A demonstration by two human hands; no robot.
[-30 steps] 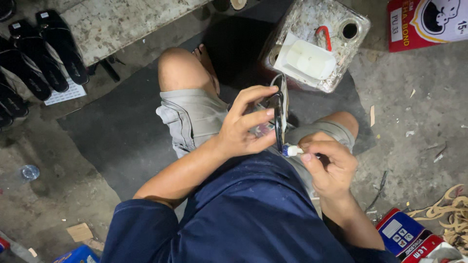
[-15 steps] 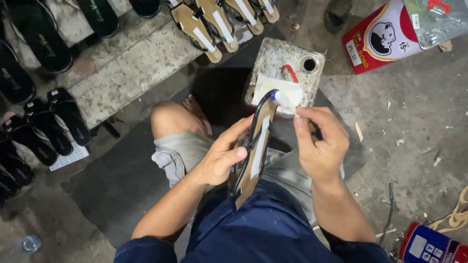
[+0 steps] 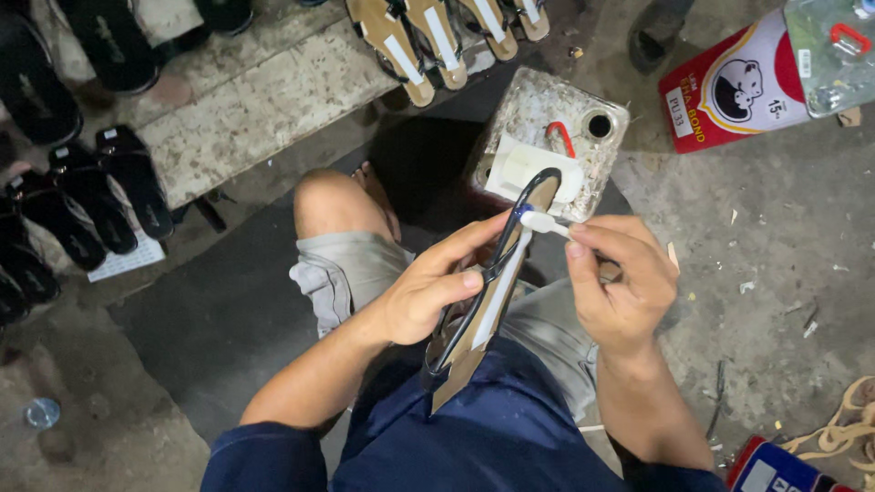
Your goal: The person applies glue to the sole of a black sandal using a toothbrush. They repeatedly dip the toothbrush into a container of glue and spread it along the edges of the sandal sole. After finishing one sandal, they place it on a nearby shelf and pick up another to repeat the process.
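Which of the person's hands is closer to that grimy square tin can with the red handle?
Right. The right hand is just below the tin can; the left hand, gripping the sandal, sits farther down-left.

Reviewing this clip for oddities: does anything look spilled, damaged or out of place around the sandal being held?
Nothing stands out. The left hand holds the sandal upright; the right hand holds a small white brush at its strap. Only small scraps litter the floor.

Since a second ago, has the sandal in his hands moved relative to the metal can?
Yes. The sandal came up from the lap; its tip now overlaps the white pad on the metal can. Left hand grips it; right hand holds the brush.
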